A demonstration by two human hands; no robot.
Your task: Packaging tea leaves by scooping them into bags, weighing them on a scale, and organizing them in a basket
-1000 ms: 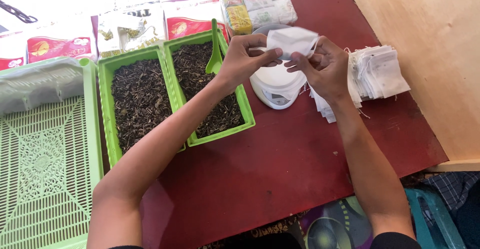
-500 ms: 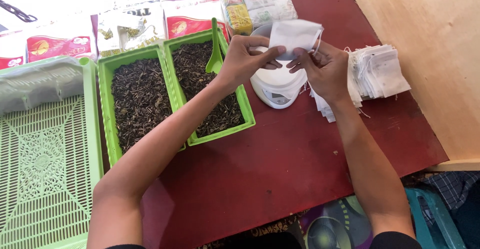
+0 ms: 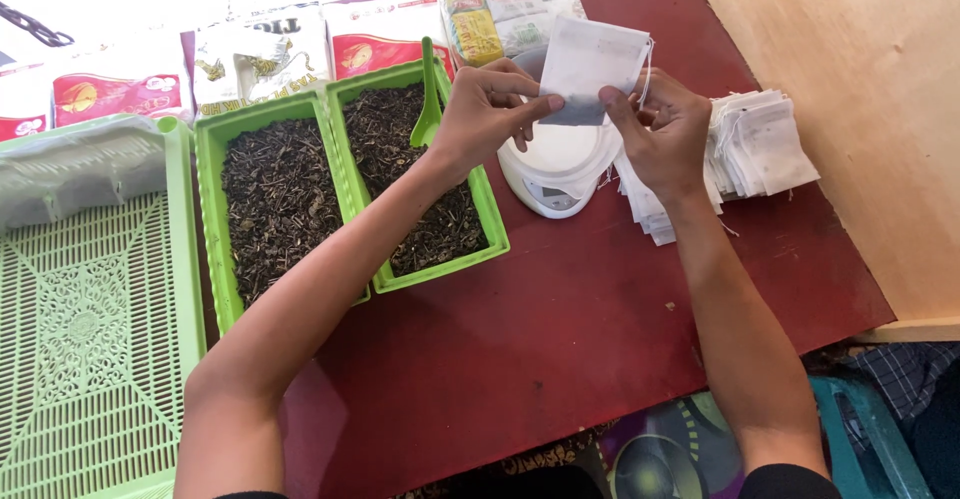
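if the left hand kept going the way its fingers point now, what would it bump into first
The left hand points right across the white filter bag it pinches, so it would probably meet the right hand first, holding the bag's other edge. Depth is hard to judge from above.

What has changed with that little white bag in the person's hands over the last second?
The white bag was crumpled between both hands; now it is spread out flat and held a little higher over the white scale. The left hand and right hand have kept their pinch on its lower edge. The green scoop, the trays of dried leaves and the stack of bags stayed put.
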